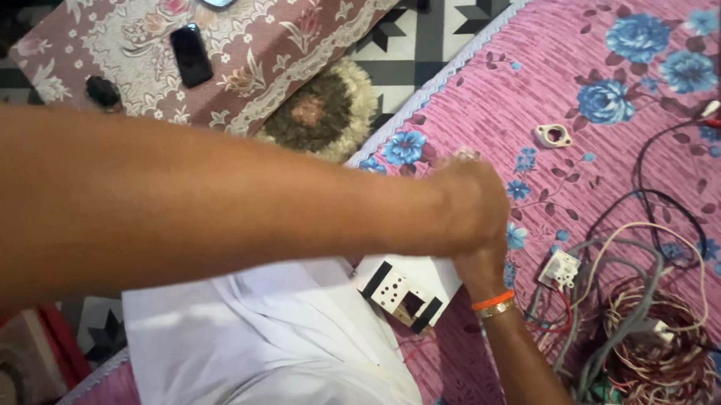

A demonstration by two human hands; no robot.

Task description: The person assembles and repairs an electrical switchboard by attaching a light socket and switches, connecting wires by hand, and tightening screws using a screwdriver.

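Note:
My left arm reaches across from the left, and my left hand hangs over the pink flowered bedspread with its back to the camera and its fingers curled out of sight. A small pale thing shows at its knuckles, too blurred to name. My right hand comes up from below with orange and gold bangles on the wrist. It is mostly hidden under the left hand. A white switch box with black slots lies just left of the right wrist, against my white garment.
A tangle of grey, black and white wires lies to the right, with a small white socket at its edge. A white ring-shaped fitting sits further up. Beyond the bed are a round rug and a table with a black phone.

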